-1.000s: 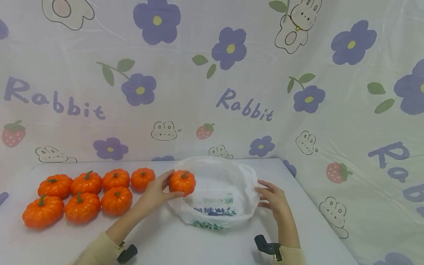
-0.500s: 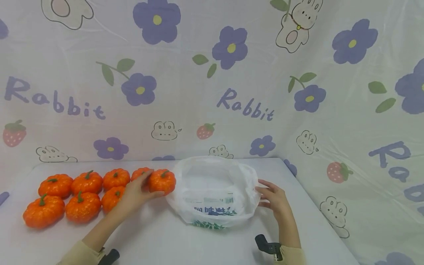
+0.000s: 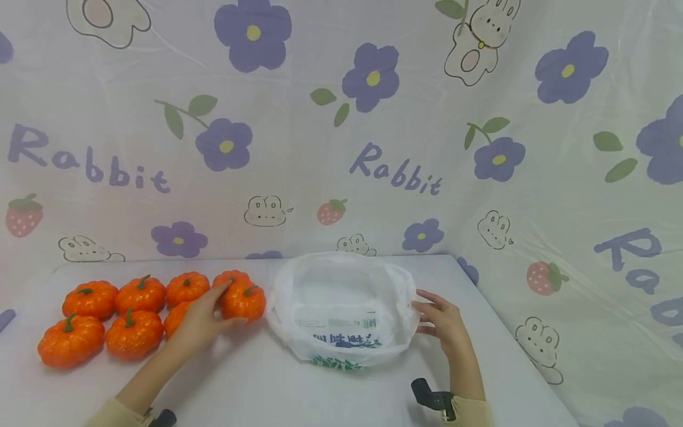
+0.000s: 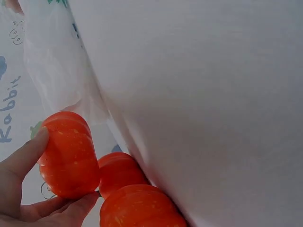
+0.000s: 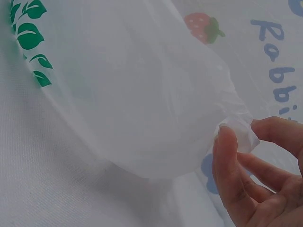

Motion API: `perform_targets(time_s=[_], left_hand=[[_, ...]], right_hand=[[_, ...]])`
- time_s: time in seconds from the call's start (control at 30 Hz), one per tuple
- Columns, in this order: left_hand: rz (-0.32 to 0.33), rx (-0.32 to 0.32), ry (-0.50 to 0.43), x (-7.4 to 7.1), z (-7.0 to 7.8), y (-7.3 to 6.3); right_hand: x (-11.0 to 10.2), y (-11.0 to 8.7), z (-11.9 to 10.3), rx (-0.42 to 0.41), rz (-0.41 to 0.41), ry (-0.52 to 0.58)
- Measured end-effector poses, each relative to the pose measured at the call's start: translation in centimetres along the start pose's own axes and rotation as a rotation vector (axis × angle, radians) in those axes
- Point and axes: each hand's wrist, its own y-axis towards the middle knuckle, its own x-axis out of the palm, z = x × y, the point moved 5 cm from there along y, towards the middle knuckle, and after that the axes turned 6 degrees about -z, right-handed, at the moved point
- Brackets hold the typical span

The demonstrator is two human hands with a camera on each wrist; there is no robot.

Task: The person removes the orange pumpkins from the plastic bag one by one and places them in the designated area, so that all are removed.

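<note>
My left hand (image 3: 200, 320) grips a small orange pumpkin (image 3: 243, 303) with a green stem, thumb on one side and fingers on the other. In the left wrist view this pumpkin (image 4: 71, 156) is held above the table, close to two others. A white plastic bag (image 3: 288, 332) with green leaf print lies with its mouth spread wide, just right of the held pumpkin. At the bag's right side, my right hand (image 3: 444, 320) pinches the rim between thumb and fingers, plain in the right wrist view, where the bag (image 5: 132, 94) is stretched out.
Several more pumpkins, such as the front-left one (image 3: 71, 341), stand in two rows on the left of the white table (image 3: 299, 397). One at the back (image 3: 230, 276) is partly covered by the held pumpkin. A printed curtain (image 3: 299, 148) hangs behind.
My left hand has moved left with the pumpkin, from over the bag's left rim to beside the other pumpkins. My right hand and the bag have stayed nearly still.
</note>
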Motion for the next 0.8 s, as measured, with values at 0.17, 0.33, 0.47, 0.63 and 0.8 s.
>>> perform_targets(time_s=[0.17,0.33,0.47,0.63,0.8], left_hand=[[0.001,0.016,0.038,0.1,-0.4,-0.2],[-0.022,-0.002,0.059,0.5,-0.5,-0.3],[-0.033,-0.008,0.090,0.7,-0.4,-0.5],[-0.037,0.018,0.111,1.0,-0.4,-0.6],[-0.054,0.002,0.124,1.2,-0.5,-0.8]], right_hand=[[0.0,-0.1,0.0,-0.001,0.000,-0.004],[0.1,-0.1,0.0,0.003,0.004,-0.013],[0.1,-0.1,0.1,0.008,0.007,-0.021],[0.1,0.0,0.1,0.011,0.009,-0.026],[0.1,-0.1,0.1,0.015,0.014,-0.025]])
